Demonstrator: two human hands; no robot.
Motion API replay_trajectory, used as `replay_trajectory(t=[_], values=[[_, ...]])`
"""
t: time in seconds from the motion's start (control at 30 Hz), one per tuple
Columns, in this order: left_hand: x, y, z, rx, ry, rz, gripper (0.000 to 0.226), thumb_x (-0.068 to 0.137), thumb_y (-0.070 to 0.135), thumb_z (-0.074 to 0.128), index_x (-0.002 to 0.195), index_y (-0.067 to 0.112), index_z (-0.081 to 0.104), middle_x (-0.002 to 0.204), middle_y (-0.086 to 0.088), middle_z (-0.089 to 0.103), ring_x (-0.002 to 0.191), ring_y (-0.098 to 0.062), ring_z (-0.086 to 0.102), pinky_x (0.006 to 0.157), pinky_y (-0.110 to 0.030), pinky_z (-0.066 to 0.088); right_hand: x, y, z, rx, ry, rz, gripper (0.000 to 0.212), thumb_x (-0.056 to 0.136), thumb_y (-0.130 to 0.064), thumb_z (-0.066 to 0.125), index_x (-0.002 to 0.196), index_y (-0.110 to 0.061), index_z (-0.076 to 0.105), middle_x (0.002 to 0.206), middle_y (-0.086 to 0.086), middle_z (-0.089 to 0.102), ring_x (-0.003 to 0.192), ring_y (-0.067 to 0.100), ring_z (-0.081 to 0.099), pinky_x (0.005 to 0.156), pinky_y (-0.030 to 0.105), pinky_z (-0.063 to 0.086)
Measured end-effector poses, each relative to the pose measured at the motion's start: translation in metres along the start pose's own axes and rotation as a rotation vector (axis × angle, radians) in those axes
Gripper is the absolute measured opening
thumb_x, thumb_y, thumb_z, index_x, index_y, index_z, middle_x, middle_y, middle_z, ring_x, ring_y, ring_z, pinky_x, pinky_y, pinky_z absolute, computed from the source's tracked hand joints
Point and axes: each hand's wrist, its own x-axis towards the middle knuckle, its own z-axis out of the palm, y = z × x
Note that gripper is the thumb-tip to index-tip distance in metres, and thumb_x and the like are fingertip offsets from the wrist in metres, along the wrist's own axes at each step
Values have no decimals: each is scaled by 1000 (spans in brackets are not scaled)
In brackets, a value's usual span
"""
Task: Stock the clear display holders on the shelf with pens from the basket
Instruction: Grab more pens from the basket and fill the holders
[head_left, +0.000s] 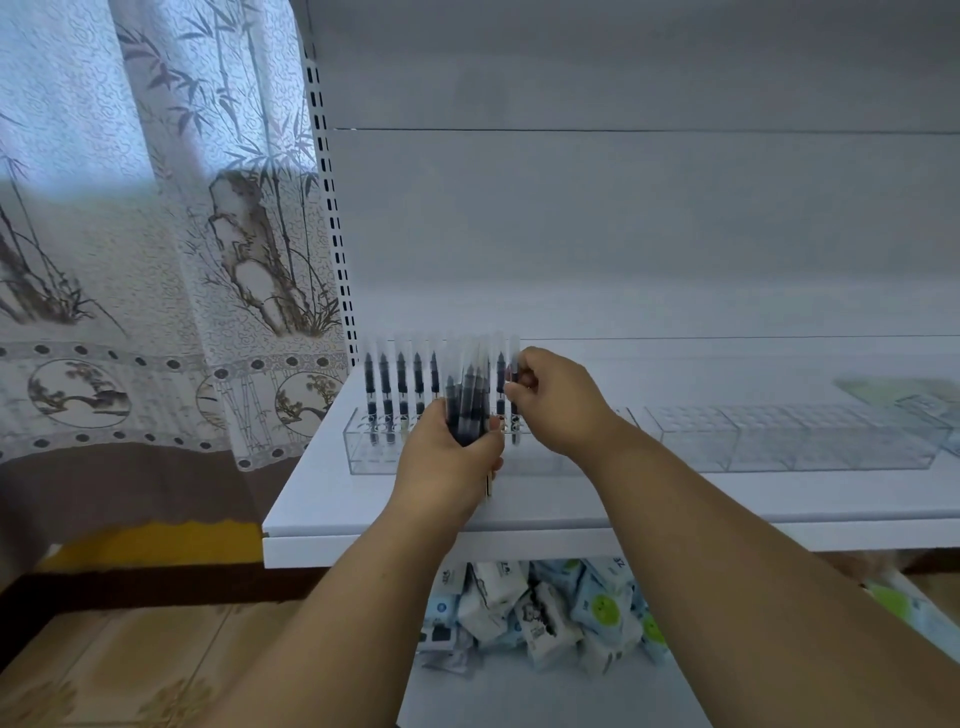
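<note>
Pens with dark ink and frosted clear caps (467, 400) stand bunched upright in the left hand (449, 465), whose fingers curl round them. The right hand (558, 402) pinches one more pen (514, 410) between fingertips, lowering it into the clear acrylic holder (363, 452) on the white shelf (675, 499). Judging by this, stocking is midway; next, that pen needs aligning with a free hole.

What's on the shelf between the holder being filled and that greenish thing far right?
In the head view, a row of clear holders with no pens in them stands between the pen-filled holder and the greenish item.
</note>
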Motion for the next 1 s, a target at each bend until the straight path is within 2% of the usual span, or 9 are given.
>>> replay_trajectory(t=[0.13, 0.27, 0.4, 0.5, 0.6, 0.67, 0.77, 0.9, 1.0], values=[[-1, -3, -1, -41, 8, -9, 13, 90, 13, 68, 100, 18, 63, 89, -7, 72, 67, -18, 64, 73, -43, 58, 3, 2, -8, 153, -70, 105, 9, 94, -14, 59, 87, -8, 58, 85, 13, 65, 74, 20, 59, 62, 28, 45], [-2, -3, 0, -52, 11, -10, 13, 90, 11, 68, 100, 18, 63, 89, -7, 72, 66, -17, 63, 72, -41, 58, 5, 2, -12, 191, -106, 126, 16, 93, -11, 60, 95, 5, 58, 92, 20, 69, 63, 10, 57, 57, 29, 46], [-2, -2, 2, -44, 14, -6, 11, 90, 12, 68, 98, 17, 62, 90, -10, 72, 66, -18, 64, 73, -45, 58, 6, 4, -12, 190, -113, 152, 18, 91, -14, 63, 102, 0, 60, 97, 15, 70, 76, 16, 63, 73, 42, 55], [0, 1, 4, -55, 5, -16, 10, 90, 15, 69, 96, 19, 62, 80, -6, 71, 67, -17, 66, 67, -40, 56, -4, 1, -16, 127, -6, 113, 32, 91, -20, 63, 122, -15, 54, 107, 0, 60, 81, 14, 59, 66, 29, 47], [2, 5, 6, -114, -42, -33, 13, 89, 14, 72, 98, 19, 63, 72, -1, 71, 69, -16, 69, 60, -34, 52, -20, -13, -22, 308, 109, 89, 16, 94, -24, 59, 108, -19, 62, 93, -3, 61, 77, 11, 57, 71, 26, 47], [2, 8, 8, -106, -81, -15, 14, 88, 15, 74, 100, 18, 66, 74, -3, 74, 72, -19, 71, 63, -37, 54, -28, -23, -27, 423, -4, 136, 16, 97, -29, 58, 95, -17, 68, 81, -5, 64, 69, 8, 58, 69, 25, 49], [2, 13, 12, -70, -123, 15, 21, 87, 16, 75, 106, 17, 67, 82, -3, 77, 75, -17, 73, 63, -33, 53, -33, -27, -34, 480, -138, 145, 14, 97, -24, 60, 91, -13, 68, 71, -1, 63, 58, 9, 58, 62, 23, 49], [5, 13, 13, -70, -74, -6, 18, 87, 17, 75, 103, 17, 66, 88, -4, 76, 79, -17, 74, 72, -36, 59, -29, -22, -41, 388, -54, 187, 13, 99, -23, 55, 93, -16, 65, 72, 2, 64, 57, 8, 54, 61, 25, 43], [6, 13, 12, -113, -39, -14, 15, 89, 11, 72, 102, 12, 63, 87, -10, 73, 70, -17, 72, 65, -32, 58, -27, -21, -44, 395, 62, 200, 14, 102, -24, 44, 95, -19, 56, 88, -1, 71, 60, 9, 58, 60, 27, 44]])
